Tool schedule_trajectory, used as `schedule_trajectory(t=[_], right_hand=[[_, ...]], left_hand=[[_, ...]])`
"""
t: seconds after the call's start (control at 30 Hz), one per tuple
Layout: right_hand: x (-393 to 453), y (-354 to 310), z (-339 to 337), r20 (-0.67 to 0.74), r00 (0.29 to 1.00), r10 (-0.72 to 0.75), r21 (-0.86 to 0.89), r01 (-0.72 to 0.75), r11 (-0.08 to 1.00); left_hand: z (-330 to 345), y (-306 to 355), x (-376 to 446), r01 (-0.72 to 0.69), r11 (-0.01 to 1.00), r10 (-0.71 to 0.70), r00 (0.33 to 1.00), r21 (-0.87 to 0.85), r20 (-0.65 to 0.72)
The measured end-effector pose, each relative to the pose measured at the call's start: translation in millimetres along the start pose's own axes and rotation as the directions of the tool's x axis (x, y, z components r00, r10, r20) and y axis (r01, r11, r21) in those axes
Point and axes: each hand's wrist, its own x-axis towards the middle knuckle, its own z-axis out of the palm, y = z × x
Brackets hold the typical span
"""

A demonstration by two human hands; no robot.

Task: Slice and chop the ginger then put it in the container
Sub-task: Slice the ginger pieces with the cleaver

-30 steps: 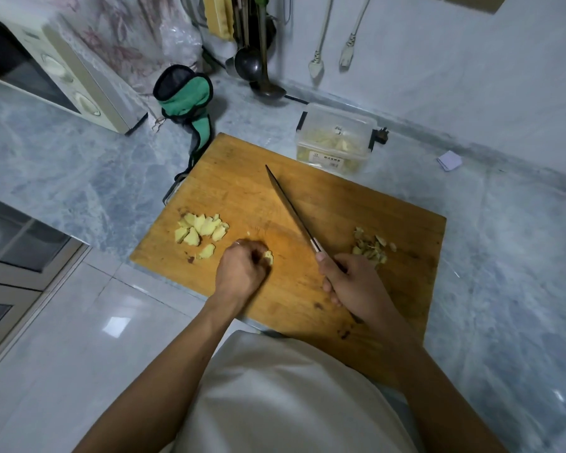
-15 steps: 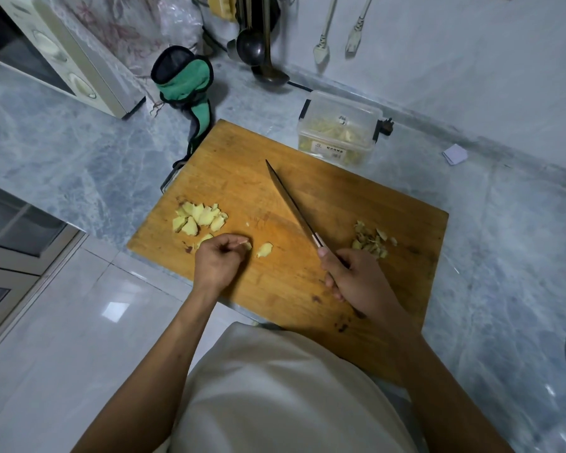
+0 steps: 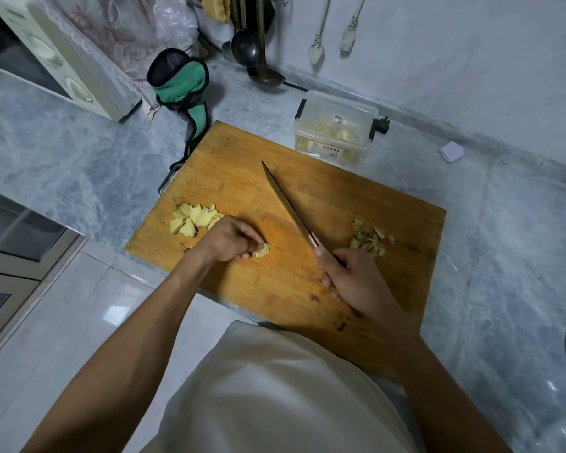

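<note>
The left hand [image 3: 224,240] pinches a ginger piece [image 3: 262,250] on the cutting board [image 3: 307,197]; the right hand [image 3: 350,277] grips the knife [image 3: 288,207]. Ginger slices [image 3: 193,219] lie at nine o'clock, peelings [image 3: 368,240] at three, the container [image 3: 335,129] at twelve.

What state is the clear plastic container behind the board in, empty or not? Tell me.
Not empty. Pale yellow ginger pieces show through the walls of the clear plastic container beyond the wooden cutting board. Whether a lid is on, I cannot tell.
</note>
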Motion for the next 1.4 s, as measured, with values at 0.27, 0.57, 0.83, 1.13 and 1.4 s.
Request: schedule_trajectory(t=[0.27,0.57,0.83,1.13,1.4], right_hand=[[0.1,-0.6,-0.7,0.001,1.0,0.014,0.003,-0.014,1.0],[-1.8,-1.3,1.8,0.0,0.999,-0.034,0.0,0.034,0.999],[2.6,-6.8,-0.3,0.012,0.997,-0.074,-0.022,0.075,0.997],[3.8,-7.4,6.7,0.034,0.996,-0.079,0.016,0.079,0.997],[2.1,-6.2,12.4,0.054,0.996,-0.066,0.021,0.065,0.998]], left_hand=[[8.8,-2.2,-0.3,0.007,0.97,0.033,0.986,0.244,-0.162],[47.2,-1.8,-12.2,0.117,0.983,-0.054,0.92,0.139,-0.389],[39.7,-18.8,-24.1,0.005,0.998,-0.031,0.882,-0.057,-0.471],[-3.5,-41.9,-16.5,0.164,0.922,0.106,0.765,0.351,-0.636],[-7.3,-41.6,-8.9,0.19,0.92,0.088,0.754,0.344,-0.651]])
